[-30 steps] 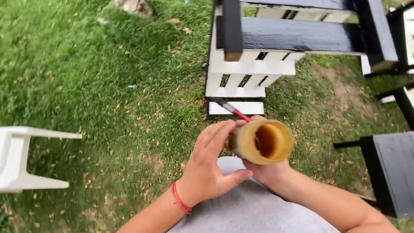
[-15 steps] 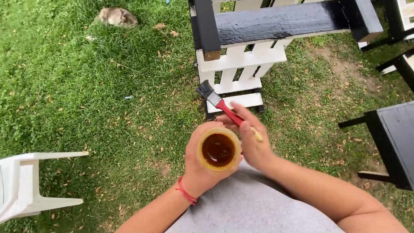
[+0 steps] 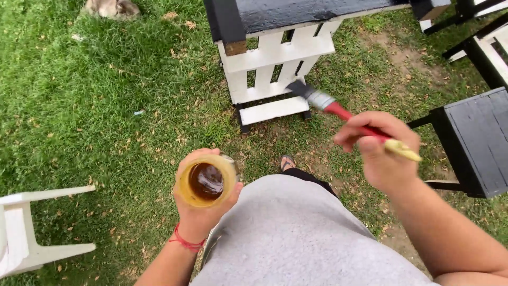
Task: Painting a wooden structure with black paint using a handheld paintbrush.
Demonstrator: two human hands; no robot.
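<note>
Two hands, now parted: jar at left, brush lifted away to the right.

Largest first: the white slatted bench (image 3: pixel 275 63) with its dark-painted top stands far centre on the grass (image 3: pixel 79 106); a black-topped piece (image 3: pixel 476 137) sits at right, a white chair (image 3: pixel 21 233) at near left. The right hand (image 3: pixel 378 153), closed around the red handle of the paintbrush (image 3: pixel 338 111), has swung clear of the jar since half a second ago, its bristles now pointing toward the bench. The left hand (image 3: pixel 203 204) stays clamped on the yellow-rimmed jar (image 3: pixel 206 181), held upright, mouth open, dark liquid showing. Brush and jar are well apart, suggesting the work is turning toward the bench.
</note>
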